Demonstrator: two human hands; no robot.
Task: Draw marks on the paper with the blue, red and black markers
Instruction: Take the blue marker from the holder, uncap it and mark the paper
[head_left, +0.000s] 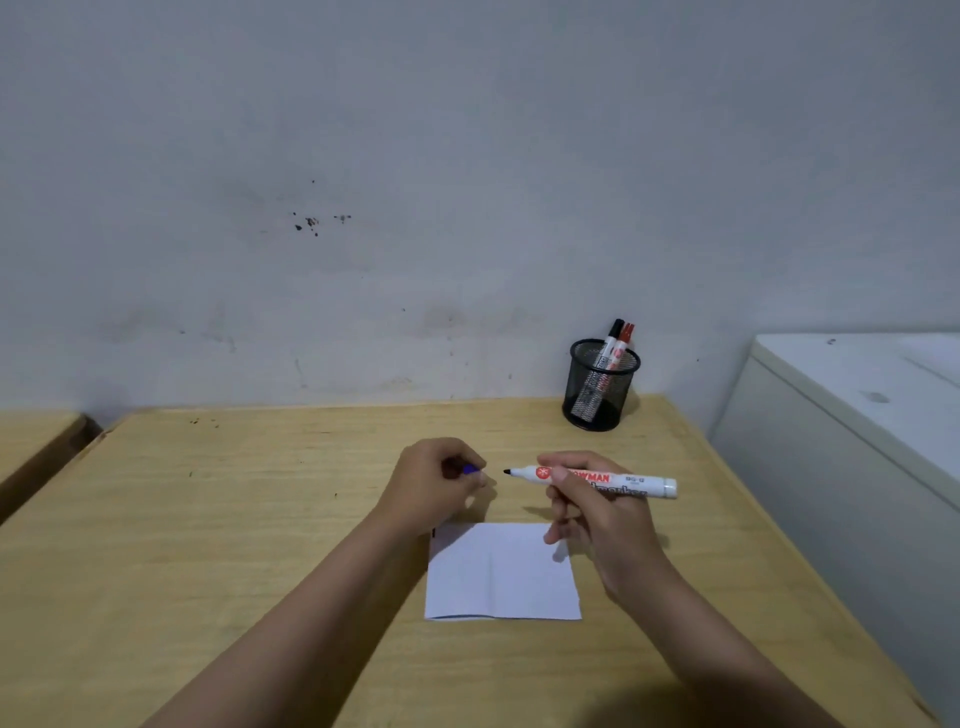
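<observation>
A white sheet of paper lies on the wooden table, folded along its near edge. Above its far edge my right hand grips an uncapped white marker held level, its dark tip pointing left. My left hand is closed around a blue cap, a small gap away from the marker's tip. A black marker and a red marker stand capped in a black mesh cup at the back right.
A grey wall rises right behind the table. A white cabinet stands beyond the table's right edge. Another wooden surface sits at the far left, across a narrow gap.
</observation>
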